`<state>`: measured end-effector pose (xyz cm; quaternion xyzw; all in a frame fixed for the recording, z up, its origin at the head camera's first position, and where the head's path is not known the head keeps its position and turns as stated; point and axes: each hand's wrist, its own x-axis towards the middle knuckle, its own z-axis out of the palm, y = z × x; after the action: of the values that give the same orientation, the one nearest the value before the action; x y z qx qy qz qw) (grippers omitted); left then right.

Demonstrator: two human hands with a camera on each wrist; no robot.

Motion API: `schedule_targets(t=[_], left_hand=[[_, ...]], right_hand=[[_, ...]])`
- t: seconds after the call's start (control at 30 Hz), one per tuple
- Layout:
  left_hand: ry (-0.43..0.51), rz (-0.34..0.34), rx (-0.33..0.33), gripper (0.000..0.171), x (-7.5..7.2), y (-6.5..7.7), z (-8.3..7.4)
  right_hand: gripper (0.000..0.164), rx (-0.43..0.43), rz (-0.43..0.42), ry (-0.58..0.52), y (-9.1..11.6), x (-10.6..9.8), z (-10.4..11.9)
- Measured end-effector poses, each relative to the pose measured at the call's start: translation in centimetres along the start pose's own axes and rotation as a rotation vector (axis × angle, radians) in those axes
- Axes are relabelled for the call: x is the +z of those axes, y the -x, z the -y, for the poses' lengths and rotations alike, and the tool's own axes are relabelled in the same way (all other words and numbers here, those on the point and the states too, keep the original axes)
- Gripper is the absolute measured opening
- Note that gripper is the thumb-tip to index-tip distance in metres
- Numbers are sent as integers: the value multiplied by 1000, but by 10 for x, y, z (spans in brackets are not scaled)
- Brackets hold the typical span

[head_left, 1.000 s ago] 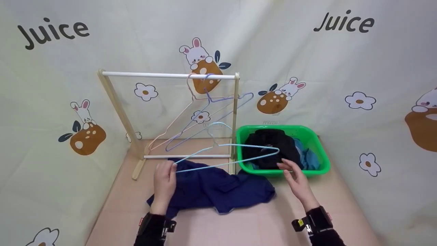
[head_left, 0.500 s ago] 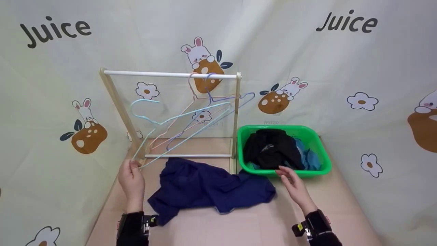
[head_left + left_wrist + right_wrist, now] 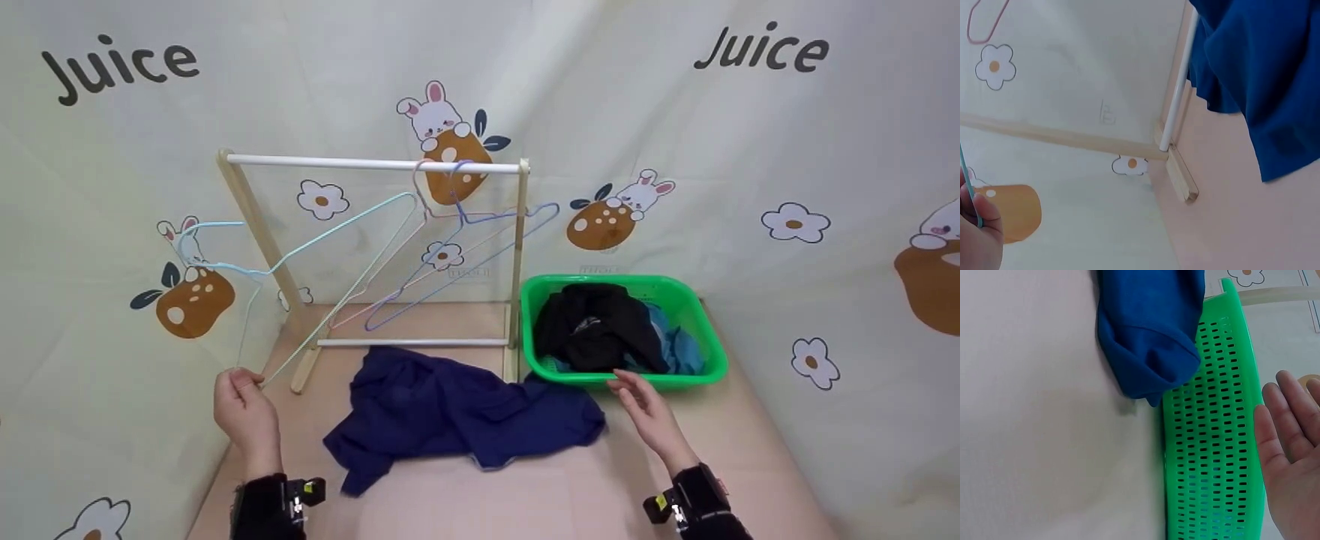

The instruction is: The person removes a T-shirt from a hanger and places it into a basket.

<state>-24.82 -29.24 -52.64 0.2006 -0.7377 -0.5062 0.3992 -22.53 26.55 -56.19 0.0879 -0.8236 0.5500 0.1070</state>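
My left hand (image 3: 247, 412) pinches one end of a light-blue wire hanger (image 3: 341, 225), left of the rack. The hanger is tilted, its hook toward the left wall and its far end up in front of the rack. In the left wrist view, fingers (image 3: 985, 211) curl round the thin wire. My right hand (image 3: 652, 416) hovers with relaxed fingers at the front rim of the green basket (image 3: 630, 381), holding nothing. A navy-blue garment (image 3: 465, 412) lies crumpled on the table between the hands; in the right wrist view its end (image 3: 1151, 354) lies against the basket.
A small rack with a white top bar (image 3: 322, 162) and wooden posts (image 3: 259, 225) stands at the back. A pink hanger (image 3: 382, 262) and a purple hanger (image 3: 495, 219) hang at its right. Black clothing (image 3: 600, 326) and teal clothing (image 3: 682, 351) fill the basket.
My left hand has moved left with the light-blue hanger, which has swung from lying nearly level over the navy garment to tilting up across the rack. The right hand has barely moved.
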Motion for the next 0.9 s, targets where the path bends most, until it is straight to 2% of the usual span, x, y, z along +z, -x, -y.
schedule_targets(t=[0.07,0.13,0.3,0.37,0.47,0.63,0.73,0.9], left_hand=[[-25,-3,3,37,-1,-4,0],[-51,-10,41,34,-1,-7,-2],[-89,-17,157,28,4,-18,-12],[-93,-8,171,28,6,-23,-18],[-101,3,173,28,10,-31,-27],[-128,30,194,31,16,-42,-48],[-148,56,207,31,20,-47,-59],[-186,87,219,32,28,-53,-69]], right_hand=[[33,0,-1,-1,1,0,0],[33,9,-2,6,1,0,0],[33,32,-20,21,-1,4,-27],[33,28,-25,21,-2,6,-39],[32,24,-16,27,-1,9,-43],[31,25,-16,51,4,16,-38],[30,20,-12,53,7,19,-25],[31,38,56,38,10,19,-2]])
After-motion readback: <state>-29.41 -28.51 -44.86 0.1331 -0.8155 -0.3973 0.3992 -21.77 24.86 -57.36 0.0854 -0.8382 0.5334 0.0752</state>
